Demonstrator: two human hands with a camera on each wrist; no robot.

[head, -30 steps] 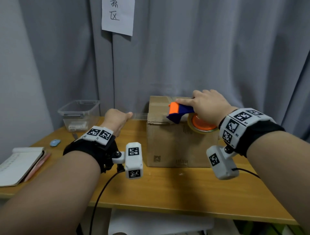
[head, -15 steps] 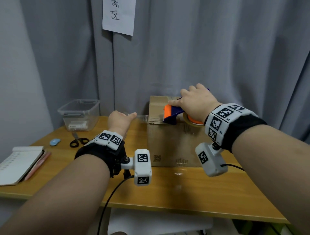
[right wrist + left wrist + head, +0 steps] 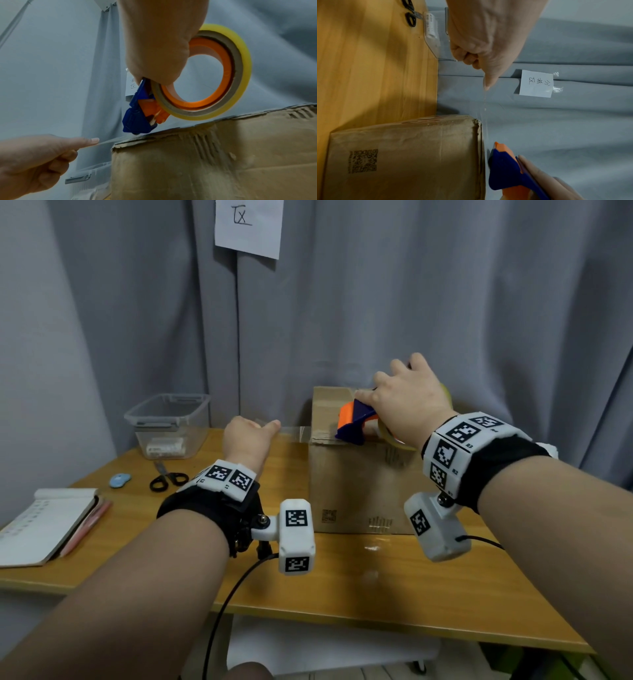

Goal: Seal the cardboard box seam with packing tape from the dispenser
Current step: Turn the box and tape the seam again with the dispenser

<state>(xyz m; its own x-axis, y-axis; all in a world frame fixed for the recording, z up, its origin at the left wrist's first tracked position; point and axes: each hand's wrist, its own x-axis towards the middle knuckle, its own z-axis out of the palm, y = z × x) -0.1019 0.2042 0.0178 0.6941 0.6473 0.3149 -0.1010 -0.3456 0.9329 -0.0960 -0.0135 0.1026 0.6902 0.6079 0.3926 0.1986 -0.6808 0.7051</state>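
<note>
matt, creased brown cardboard box (image 3: 356,484) on a glossy wooden table (image 3: 342,587), smooth blue-and-orange plastic dispenser (image 3: 142,115), clear shiny tape strip (image 3: 109,141), grey cloth curtain (image 3: 376,302).

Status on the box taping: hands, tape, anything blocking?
Left hand pinches the tape end, stretched off the box edge. Right hand grips the dispenser on the box top. Nothing blocking.

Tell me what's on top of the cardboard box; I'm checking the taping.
The tape dispenser, gripped by the right hand, rests on the cardboard box. The hand hides the seam.
</note>
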